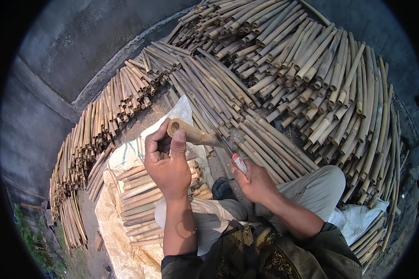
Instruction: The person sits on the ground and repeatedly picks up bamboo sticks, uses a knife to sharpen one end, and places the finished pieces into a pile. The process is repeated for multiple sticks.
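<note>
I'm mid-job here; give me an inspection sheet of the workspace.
Surface: pale woven sheet on the ground, bearing a row of short tan bamboo tubes.
Job's things: hollow tan bamboo tube, held up; thin-bladed tool with red-and-white handle, blade beside the tube's far part, contact unclear.
Clutter: large stack of grey-tan bamboo lengths at right; smaller tan bamboo stack at left; dark shoe near centre.
Grippers: left hand grips the tube near its open end; right hand is closed around the tool's handle.
Cables: nothing seen.
Surroundings: grey wall; green plants at lower left.
</note>
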Tool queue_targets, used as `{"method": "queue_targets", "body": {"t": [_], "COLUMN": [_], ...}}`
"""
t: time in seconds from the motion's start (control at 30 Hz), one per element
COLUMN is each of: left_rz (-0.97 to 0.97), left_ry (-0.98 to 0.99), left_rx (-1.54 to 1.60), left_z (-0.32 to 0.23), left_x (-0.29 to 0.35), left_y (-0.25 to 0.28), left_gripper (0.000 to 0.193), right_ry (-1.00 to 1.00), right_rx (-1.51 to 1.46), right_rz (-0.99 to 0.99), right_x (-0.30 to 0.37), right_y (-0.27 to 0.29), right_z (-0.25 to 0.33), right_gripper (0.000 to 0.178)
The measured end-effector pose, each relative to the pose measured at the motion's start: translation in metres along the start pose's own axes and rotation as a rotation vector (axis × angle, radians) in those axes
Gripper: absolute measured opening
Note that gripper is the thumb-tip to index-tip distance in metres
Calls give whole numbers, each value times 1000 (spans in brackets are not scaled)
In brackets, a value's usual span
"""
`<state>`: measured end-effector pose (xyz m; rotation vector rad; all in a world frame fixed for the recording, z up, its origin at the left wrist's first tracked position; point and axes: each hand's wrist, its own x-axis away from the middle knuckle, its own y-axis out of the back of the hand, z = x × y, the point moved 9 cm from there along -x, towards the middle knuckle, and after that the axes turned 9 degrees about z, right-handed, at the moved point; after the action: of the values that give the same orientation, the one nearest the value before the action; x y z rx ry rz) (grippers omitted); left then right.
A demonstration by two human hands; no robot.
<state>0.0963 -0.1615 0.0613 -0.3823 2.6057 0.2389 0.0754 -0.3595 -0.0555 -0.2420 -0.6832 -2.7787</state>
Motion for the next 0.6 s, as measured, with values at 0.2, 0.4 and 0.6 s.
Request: {"method": "queue_targets", "body": {"t": [0.2,0.4,0.6], "left_rz": [18,-6,-115], "left_ry": [-30,-74,-89], "left_rx": [40,31,390], "left_z": [4,6,38], "left_x": [2,-13,-12], "left_y": [2,14,23], "left_gripper": [36,43,56], "right_ry": [462,70,203], "right_rx": [-239,-21,-37], "right_rz": [-160,3,29], "right_x": [35,-26,-17], "right_y": [21,-21,-56], "right_z": [35,-30,-28], "right_gripper": [30,32,30]}}
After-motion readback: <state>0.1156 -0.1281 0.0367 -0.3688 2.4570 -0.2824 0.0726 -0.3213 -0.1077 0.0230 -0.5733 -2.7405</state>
